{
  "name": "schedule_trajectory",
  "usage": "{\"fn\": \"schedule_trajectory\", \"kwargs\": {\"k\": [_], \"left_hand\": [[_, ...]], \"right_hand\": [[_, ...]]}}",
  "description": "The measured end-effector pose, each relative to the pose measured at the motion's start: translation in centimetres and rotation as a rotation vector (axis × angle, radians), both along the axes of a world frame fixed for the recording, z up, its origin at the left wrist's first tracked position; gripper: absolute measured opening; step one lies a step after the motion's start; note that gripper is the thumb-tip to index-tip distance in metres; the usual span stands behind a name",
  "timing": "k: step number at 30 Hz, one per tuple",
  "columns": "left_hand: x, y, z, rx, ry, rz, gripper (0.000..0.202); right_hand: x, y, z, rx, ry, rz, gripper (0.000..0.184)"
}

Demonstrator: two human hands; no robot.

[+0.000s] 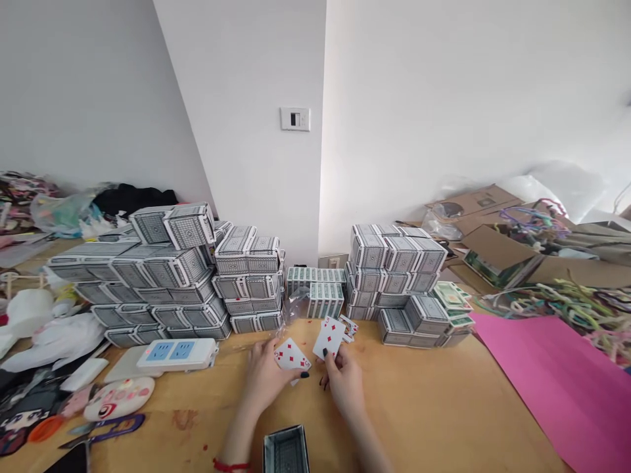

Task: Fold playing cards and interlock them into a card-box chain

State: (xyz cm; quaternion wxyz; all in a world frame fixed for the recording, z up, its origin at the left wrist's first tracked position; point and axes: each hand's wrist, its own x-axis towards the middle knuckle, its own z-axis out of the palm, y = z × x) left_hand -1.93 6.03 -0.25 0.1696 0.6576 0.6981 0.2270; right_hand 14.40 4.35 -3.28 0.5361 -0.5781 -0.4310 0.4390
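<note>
My left hand [265, 378] grips a playing card [292, 355], a five of diamonds, face up and tilted above the wooden table. Close beside it, my right hand [344, 381] pinches another playing card [328, 336], which looks like a three of diamonds, thumb across its lower edge. A sliver of white shows under the left card; whether it is a second card I cannot tell. Just beyond the right hand lies a picture card [349, 328]. An open-topped box made of cards [286, 450] stands between my forearms at the near edge of view.
Stacked card boxes rise at left [162, 295], centre-left [249, 282] and right [394, 269]. Green card packs [325, 299] stand between them. A power strip [177, 355], a white mouse [119, 399] and scissors [111, 427] lie left. Pink paper [552, 374] covers the right side.
</note>
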Motion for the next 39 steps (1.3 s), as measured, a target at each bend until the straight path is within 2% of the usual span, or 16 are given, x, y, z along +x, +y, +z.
{"fn": "schedule_trajectory", "kwargs": {"k": [3, 7, 10, 13, 17, 20, 22, 25, 28, 31, 34, 39], "left_hand": [[-0.9, 0.1, 0.1, -0.034, -0.128, -0.085, 0.068], [-1.0, 0.3, 0.0, -0.026, -0.101, -0.107, 0.067], [-0.8, 0.3, -0.1, -0.036, -0.066, -0.104, 0.067], [-0.6, 0.3, -0.1, -0.061, -0.035, -0.108, 0.069], [-0.5, 0.2, -0.2, -0.039, 0.009, -0.109, 0.079], [-0.5, 0.3, -0.2, 0.013, 0.006, -0.095, 0.067], [-0.6, 0.3, -0.2, 0.015, -0.09, -0.097, 0.05], [-0.5, 0.4, 0.0, -0.031, -0.415, -0.134, 0.032], [0.3, 0.5, 0.0, -0.04, -0.734, -0.099, 0.032], [1.4, 0.6, -0.2, -0.027, -0.924, 0.017, 0.038], [2.5, 0.7, -0.6, 0.002, -0.98, 0.102, 0.04], [3.3, 0.7, -1.0, 0.089, -0.904, 0.113, 0.03]], "right_hand": [[0.0, -0.3, -0.1, -0.041, -0.126, 0.028, 0.023], [-0.1, -0.6, 0.2, 0.04, -0.474, -0.015, 0.02], [0.0, -0.6, 0.6, 0.052, -0.55, 0.025, 0.021], [0.2, -0.5, 0.7, 0.032, -0.477, 0.082, 0.021], [0.5, -0.4, 0.6, -0.066, -0.272, 0.144, 0.024], [0.4, -0.4, 0.5, -0.072, -0.156, 0.162, 0.026], [0.3, -0.4, 0.4, -0.055, -0.118, 0.161, 0.027], [0.2, -0.4, 0.4, -0.043, -0.066, 0.147, 0.028], [-0.1, -0.5, 0.5, -0.061, 0.033, 0.185, 0.03], [-0.6, -0.7, 0.8, -0.065, 0.155, 0.283, 0.034], [-1.1, -1.2, 1.4, -0.023, 0.219, 0.368, 0.037], [-1.6, -1.9, 2.4, 0.026, 0.163, 0.453, 0.036]]}}
